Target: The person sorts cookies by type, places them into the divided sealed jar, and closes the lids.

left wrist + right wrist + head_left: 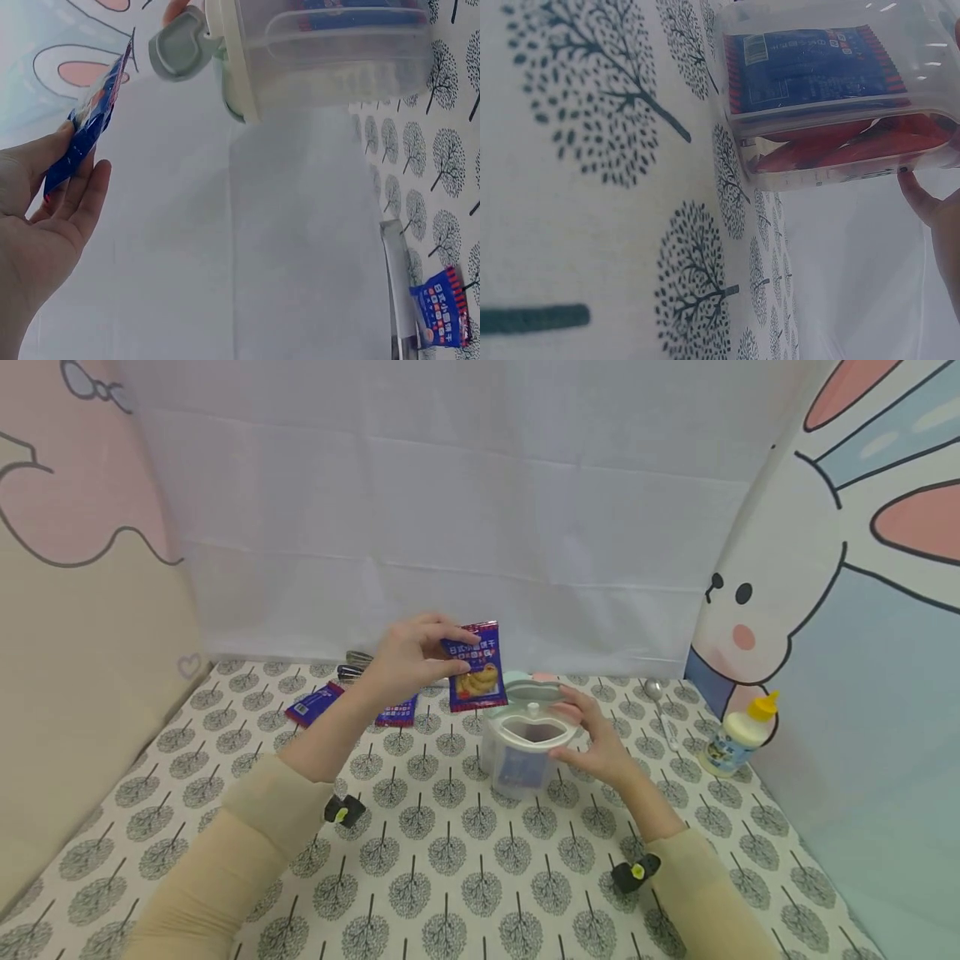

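My left hand [420, 652] pinches a blue snack packet [477, 668] with red ends, upright above the table and beside the container's top. The clear storage container [517, 768] stands on the table, a green flap [536, 695] raised over an opening in its pale lid. My right hand [592, 743] grips the lid's right side, thumb at the front and fingers by the raised flap. Inside the container, the right wrist view shows a blue packet [810, 71] in one compartment and red-wrapped items [840, 146] in another.
Two more blue packets, one at the left [314, 703] and one nearer the middle [397, 713], lie behind my left forearm near some dark-patterned handles [352, 670]. At the right are a spoon [662, 714] and a yellow-capped bottle [738, 735]. A white curtain [450, 527] hangs behind.
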Demonstrator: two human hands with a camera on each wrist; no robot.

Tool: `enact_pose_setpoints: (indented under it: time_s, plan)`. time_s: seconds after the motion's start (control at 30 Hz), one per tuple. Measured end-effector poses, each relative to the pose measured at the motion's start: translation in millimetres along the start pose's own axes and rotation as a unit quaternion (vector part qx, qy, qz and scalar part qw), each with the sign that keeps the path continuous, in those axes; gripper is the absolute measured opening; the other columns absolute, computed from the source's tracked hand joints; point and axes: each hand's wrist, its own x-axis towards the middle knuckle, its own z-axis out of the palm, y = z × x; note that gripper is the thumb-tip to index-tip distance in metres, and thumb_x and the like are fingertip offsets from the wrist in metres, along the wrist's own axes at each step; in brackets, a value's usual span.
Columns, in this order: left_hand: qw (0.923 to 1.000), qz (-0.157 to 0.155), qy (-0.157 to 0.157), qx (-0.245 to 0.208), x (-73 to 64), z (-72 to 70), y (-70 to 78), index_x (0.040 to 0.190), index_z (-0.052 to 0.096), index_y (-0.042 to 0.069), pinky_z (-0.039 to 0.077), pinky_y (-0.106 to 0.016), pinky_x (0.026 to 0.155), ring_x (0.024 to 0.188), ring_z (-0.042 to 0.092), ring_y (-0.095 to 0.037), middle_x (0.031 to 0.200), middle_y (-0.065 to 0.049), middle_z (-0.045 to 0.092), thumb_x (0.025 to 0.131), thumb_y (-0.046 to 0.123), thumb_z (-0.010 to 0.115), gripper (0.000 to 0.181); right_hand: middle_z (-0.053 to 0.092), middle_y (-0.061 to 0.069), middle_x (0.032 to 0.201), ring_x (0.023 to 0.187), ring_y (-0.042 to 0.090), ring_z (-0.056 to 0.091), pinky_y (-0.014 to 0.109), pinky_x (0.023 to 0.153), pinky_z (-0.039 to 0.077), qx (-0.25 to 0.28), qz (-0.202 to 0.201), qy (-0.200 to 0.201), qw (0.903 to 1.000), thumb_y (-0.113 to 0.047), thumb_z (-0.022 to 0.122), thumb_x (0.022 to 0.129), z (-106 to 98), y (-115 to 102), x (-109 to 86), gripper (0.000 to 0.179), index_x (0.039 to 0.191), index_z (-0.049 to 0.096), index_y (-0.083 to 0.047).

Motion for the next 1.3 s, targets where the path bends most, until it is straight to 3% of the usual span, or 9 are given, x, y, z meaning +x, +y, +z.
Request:
enact_pose_setpoints:
  time_s: [0.1, 0.27, 0.47, 0.6, 0.8, 0.93, 1.07, 1.2, 1.3]
  plan:
    - [0.9987, 0.051, 0.003, -0.007, 4.4, 13.6, 5.7, 0.111, 0.069, 0.011, 0.054, -0.02, 0.08, 0.091, 0.063, -0.012, 0.11, 0.0, 0.06, 0.079, 0.011, 0.076, 0.032, 0.051, 0.029, 0.124, 0.116, 0.009, 0.05, 0.049, 0.098, 0.041, -0.001, -0.005, -0.004, 1.0, -0.005, 0.08, 0.067, -1.0, 1.0, 0.7, 0.087, 0.136, 0.028, 0.007]
    - [0.9928, 0.118, 0.016, -0.017, 11.3, 39.9, 6.5, 0.11, 0.068, 0.009, 0.054, -0.02, 0.082, 0.093, 0.062, -0.013, 0.108, -0.002, 0.059, 0.079, 0.009, 0.075, 0.032, 0.051, 0.031, 0.125, 0.119, 0.007, 0.049, 0.065, 0.1, 0.033, 0.002, 0.014, -0.003, 0.9999, 0.0, 0.078, 0.066, -0.5, 0.8, -1.0, 0.088, 0.137, 0.027, 0.007]
    - [0.9714, 0.235, 0.029, 0.013, 17.2, 70.2, 3.3, 0.108, 0.069, 0.008, 0.052, -0.019, 0.083, 0.097, 0.059, -0.014, 0.107, -0.004, 0.059, 0.08, 0.007, 0.074, 0.029, 0.034, 0.031, 0.14, 0.126, 0.045, 0.04, 0.068, 0.101, 0.029, 0.01, 0.036, -0.01, 0.9993, 0.0, 0.077, 0.07, -0.1, -0.9, -2.1, 0.087, 0.14, 0.025, 0.005]
    - [0.9595, 0.277, 0.022, 0.044, 16.3, 85.3, -4.1, 0.107, 0.069, 0.007, 0.05, -0.015, 0.085, 0.097, 0.06, -0.016, 0.106, -0.006, 0.059, 0.08, 0.005, 0.074, 0.028, 0.033, 0.027, 0.142, 0.13, 0.046, 0.032, 0.069, 0.102, 0.028, 0.017, 0.035, -0.01, 0.9992, -0.01, 0.079, 0.074, 0.0, -0.5, -2.1, 0.087, 0.141, 0.025, 0.006]
    - [0.9542, 0.288, -0.003, 0.08, 9.8, 93.7, -18.5, 0.105, 0.07, 0.009, 0.047, -0.017, 0.092, 0.102, 0.058, -0.018, 0.108, -0.006, 0.059, 0.078, 0.006, 0.076, 0.028, 0.036, 0.014, 0.144, 0.133, 0.019, 0.033, 0.066, 0.103, 0.029, 0.012, 0.026, -0.009, 0.9995, -0.016, 0.079, 0.076, 0.0, 1.6, -1.6, 0.086, 0.141, 0.027, 0.004]
    - [0.9512, 0.294, -0.013, 0.094, 4.8, 92.4, -24.7, 0.104, 0.07, 0.01, 0.046, -0.022, 0.094, 0.1, 0.059, -0.016, 0.105, -0.003, 0.065, 0.078, 0.011, 0.076, 0.026, 0.035, 0.022, 0.142, 0.131, 0.025, 0.036, 0.066, 0.101, 0.032, 0.0, 0.012, -0.01, 0.9999, -0.021, 0.078, 0.077, -0.7, 1.4, -0.6, 0.085, 0.141, 0.027, 0.004]
    - [0.9502, 0.302, -0.015, 0.077, -2.8, 86.7, -30.9, 0.107, 0.069, 0.008, 0.04, -0.031, 0.105, 0.106, 0.06, -0.016, 0.108, -0.003, 0.069, 0.081, 0.01, 0.072, 0.026, 0.034, 0.027, 0.139, 0.127, 0.027, 0.041, 0.064, 0.1, 0.035, -0.007, 0.015, -0.014, 0.9998, -0.019, 0.079, 0.077, -1.0, 1.1, -0.4, 0.087, 0.14, 0.026, 0.006]
    - [0.958, 0.28, -0.012, 0.06, -10.3, 72.1, -39.3, 0.114, 0.066, 0.007, 0.033, -0.037, 0.111, 0.116, 0.056, -0.02, 0.117, -0.004, 0.066, 0.083, 0.009, 0.07, 0.031, 0.041, 0.022, 0.135, 0.122, 0.012, 0.046, 0.051, 0.1, 0.041, -0.011, 0.018, -0.008, 0.9998, -0.008, 0.081, 0.071, -0.4, 1.6, -0.1, 0.089, 0.14, 0.026, 0.007]
    - [0.9728, 0.22, -0.02, 0.069, -15.4, 55.2, -52.2, 0.123, 0.061, 0.011, 0.035, -0.039, 0.11, 0.122, 0.051, -0.02, 0.125, -0.003, 0.062, 0.085, 0.016, 0.069, 0.039, 0.046, 0.02, 0.131, 0.119, 0.007, 0.047, 0.039, 0.098, 0.043, -0.015, 0.007, -0.003, 0.9999, -0.007, 0.081, 0.07, 0.1, 3.0, -0.4, 0.089, 0.139, 0.027, 0.006]
